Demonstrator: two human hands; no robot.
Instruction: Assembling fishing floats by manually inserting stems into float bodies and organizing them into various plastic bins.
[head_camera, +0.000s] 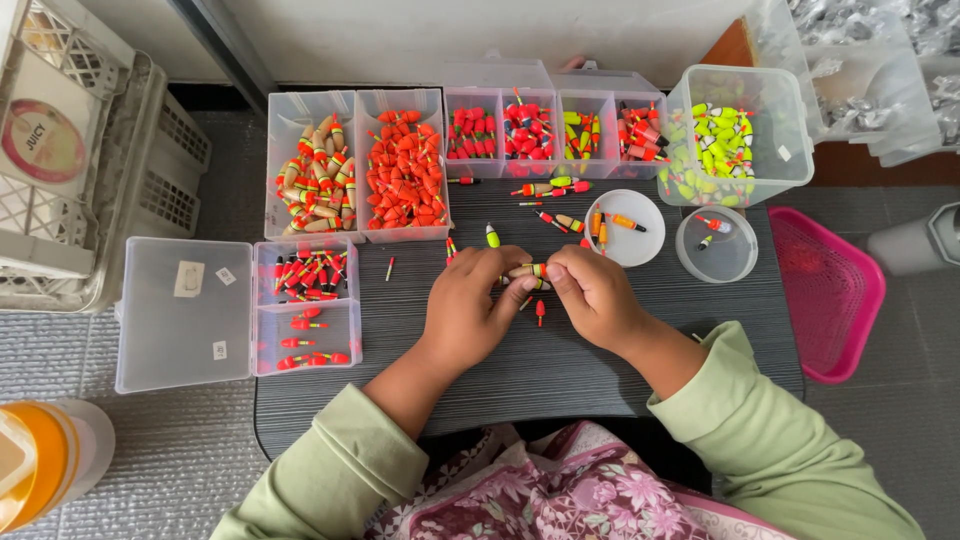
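On the dark slatted table, noted from left to right. Far left, off the table: one white plastic crate, and below it one orange-lidded jar at the frame's edge.

One clear lid lies flat, joined to one two-compartment box of red-and-black floats; upper compartment crowded, lower one sparse. Behind it, two tall clear bins side by side: the left bin has tan, red and yellow floats, the right bin solid orange-red ones. Next, one row of four small compartments with red, red-black, yellow-green and mixed floats. Loose floats are scattered in front of that row; too many and too small to count surely.

Centre: two hands meet over the table. Left hand is curled, thumb and forefinger pinched narrow on the near end of one small float, tan with a yellow-green band. Right hand is pinched tight on the float's other end. The float sits between the two sets of fingertips, just above the table. One yellow-green float stands just behind the left hand.

Right of the hands: one white round dish holding a few orange floats, one clear round tub with two small pieces, one square tub of yellow-green floats. Beyond the table edge, one pink basket.
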